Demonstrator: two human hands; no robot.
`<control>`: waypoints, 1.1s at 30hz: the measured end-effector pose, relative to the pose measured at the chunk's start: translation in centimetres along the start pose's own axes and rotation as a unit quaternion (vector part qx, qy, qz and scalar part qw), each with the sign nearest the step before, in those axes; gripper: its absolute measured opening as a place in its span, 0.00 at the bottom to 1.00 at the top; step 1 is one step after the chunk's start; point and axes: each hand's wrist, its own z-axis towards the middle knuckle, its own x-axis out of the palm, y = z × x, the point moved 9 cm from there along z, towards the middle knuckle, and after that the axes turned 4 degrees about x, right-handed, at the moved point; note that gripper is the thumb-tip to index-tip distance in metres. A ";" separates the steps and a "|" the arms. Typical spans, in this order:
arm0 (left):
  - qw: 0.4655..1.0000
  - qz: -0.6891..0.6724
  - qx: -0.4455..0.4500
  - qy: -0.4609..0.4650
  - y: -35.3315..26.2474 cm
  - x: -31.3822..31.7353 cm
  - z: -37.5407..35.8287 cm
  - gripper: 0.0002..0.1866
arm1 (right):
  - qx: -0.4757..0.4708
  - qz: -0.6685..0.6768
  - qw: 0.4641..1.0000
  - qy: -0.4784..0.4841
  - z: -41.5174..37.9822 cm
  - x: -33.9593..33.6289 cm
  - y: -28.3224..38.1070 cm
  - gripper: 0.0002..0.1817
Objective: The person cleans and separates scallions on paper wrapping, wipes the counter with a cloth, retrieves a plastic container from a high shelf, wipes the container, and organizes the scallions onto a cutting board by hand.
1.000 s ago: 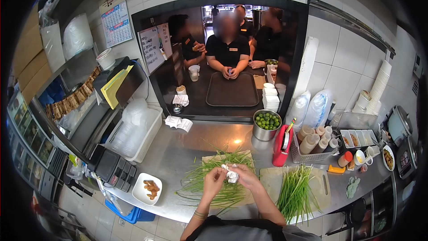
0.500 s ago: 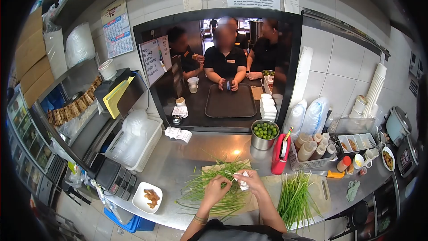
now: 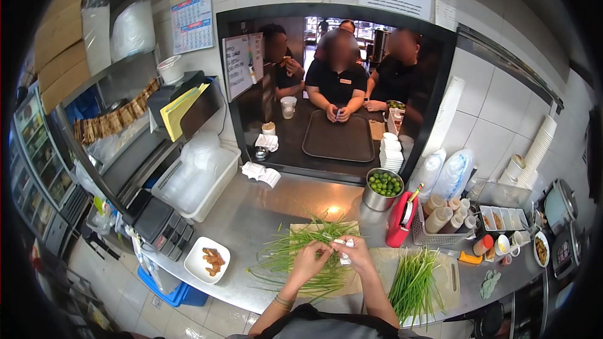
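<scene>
My left hand [image 3: 311,259] is closed in a pinch over a loose, spread pile of spring onions [image 3: 282,257]; what its fingertips hold is too small to make out. Close beside it, fingertips almost meeting, my right hand [image 3: 357,255] is closed on a crumpled white tissue [image 3: 345,258]. Under the loose stalks lies a sheet of brown paper [image 3: 347,286]. To the right, a neater bunch of spring onions [image 3: 411,285] rests on a pale cutting board [image 3: 448,276].
A white bowl with brown pieces [image 3: 213,262] stands left. Behind are a metal pot of green limes [image 3: 380,199], a red tape dispenser [image 3: 399,225] and a basket of sauce bottles [image 3: 440,233]. Beyond the pass window, people stand around a dark tray [image 3: 339,144].
My view has tilted and shifted, so the scene sits differently. My hands stay together above the loose spring onions, the tissue still in my right hand. The person at the tray has brought both hands together.
</scene>
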 end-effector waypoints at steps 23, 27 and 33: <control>0.881 -0.437 -0.061 -0.168 0.7 -5.2 4.5 0.04 | 0.036 -0.040 0.995 0.087 -0.6 2.6 0.7 0.09; 0.832 -0.520 -0.069 -0.177 1.1 -4.9 5.6 0.07 | 0.017 -0.056 0.997 0.055 -1.2 0.9 1.4 0.09; 0.787 -0.581 -0.054 -0.200 1.6 -3.9 6.1 0.08 | -0.045 -0.104 0.994 0.010 -0.3 -1.7 0.4 0.06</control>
